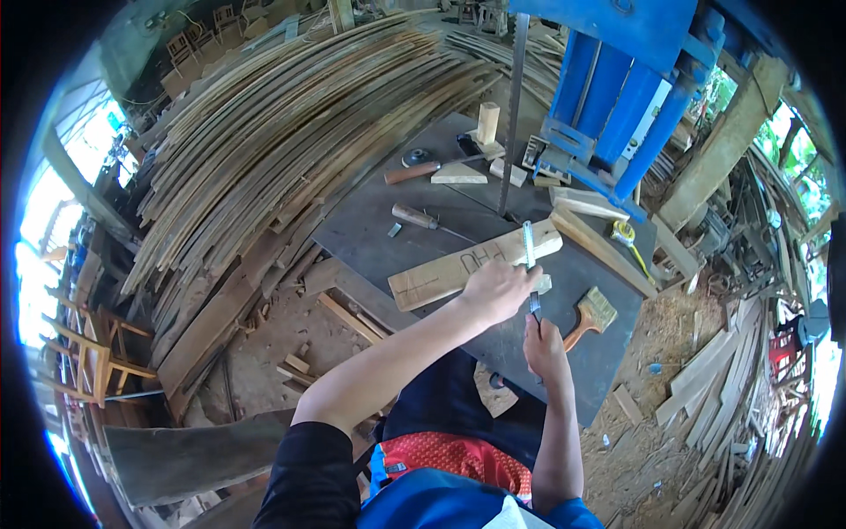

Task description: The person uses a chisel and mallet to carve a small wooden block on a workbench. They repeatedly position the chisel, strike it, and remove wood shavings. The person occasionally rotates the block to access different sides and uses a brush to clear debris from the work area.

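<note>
A pale wooden block (432, 280) with dark pencil or marker writing lies slantwise across the dark worktable. Across its right end lies a narrow metal ruler (528, 238) with graduations, a pale piece beside it and a dark lower end. My left hand (498, 293) rests on the block's near edge, fingers curled against the ruler and pale piece. My right hand (547, 353) is closed around the ruler's dark lower end, just off the table's near side. Right of it lies a flat paintbrush (596, 312) with a wooden handle.
A saw blade (515, 115) runs vertically beside the blue machine (608, 97). On the dark worktable (361, 220) are a wooden-handled tool (414, 216), another wooden-handled tool (411, 173), wood offcuts and a yellow tape measure (623, 233). Long boards (291, 115) are stacked at left.
</note>
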{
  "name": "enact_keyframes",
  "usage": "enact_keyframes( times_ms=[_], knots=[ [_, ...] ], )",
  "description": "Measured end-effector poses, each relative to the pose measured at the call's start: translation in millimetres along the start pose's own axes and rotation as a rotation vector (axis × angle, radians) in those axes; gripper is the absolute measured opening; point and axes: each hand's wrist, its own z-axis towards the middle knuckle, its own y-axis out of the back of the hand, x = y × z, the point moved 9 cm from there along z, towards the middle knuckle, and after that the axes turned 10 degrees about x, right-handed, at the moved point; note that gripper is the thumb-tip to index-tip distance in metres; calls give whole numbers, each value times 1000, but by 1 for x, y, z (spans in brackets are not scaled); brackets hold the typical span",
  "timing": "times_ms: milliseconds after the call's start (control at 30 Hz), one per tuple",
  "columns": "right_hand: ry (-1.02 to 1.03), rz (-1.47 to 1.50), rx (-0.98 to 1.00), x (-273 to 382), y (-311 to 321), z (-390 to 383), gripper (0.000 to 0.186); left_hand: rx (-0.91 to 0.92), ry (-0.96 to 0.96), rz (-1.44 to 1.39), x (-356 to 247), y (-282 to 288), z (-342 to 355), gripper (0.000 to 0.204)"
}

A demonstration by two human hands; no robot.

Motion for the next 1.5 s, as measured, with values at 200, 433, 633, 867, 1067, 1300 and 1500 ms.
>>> enact_keyframes(
  times_ms=[200, 433, 633, 867, 1067, 1300, 1500],
  knots=[
    [188, -161, -79, 38, -10, -18, 39, -37, 33, -60, 17, 11, -18, 48],
    [-15, -112, 69, 51, -5, -2, 33, -110, 67, -89, 32, 11, -23, 53],
    [15, -170, 44, 73, -29, 12, 35, -52, 258, -205, 57, 5, -33, 53],
    [77, -157, 80, 54, -40, -62, 29, -220, 315, -301, 108, 4, -53, 53],
    [93, -232, 92, 55, -22, -49, 30, -137, 161, -180, 68, 11, -41, 60],
    [287, -280, 37, 63, -39, 7, 33, -148, 360, -292, 73, 15, -43, 54],
    [18, -229, 114, 34, -19, -67, 34, -164, 335, -325, 96, 13, -45, 54]
  ],
)
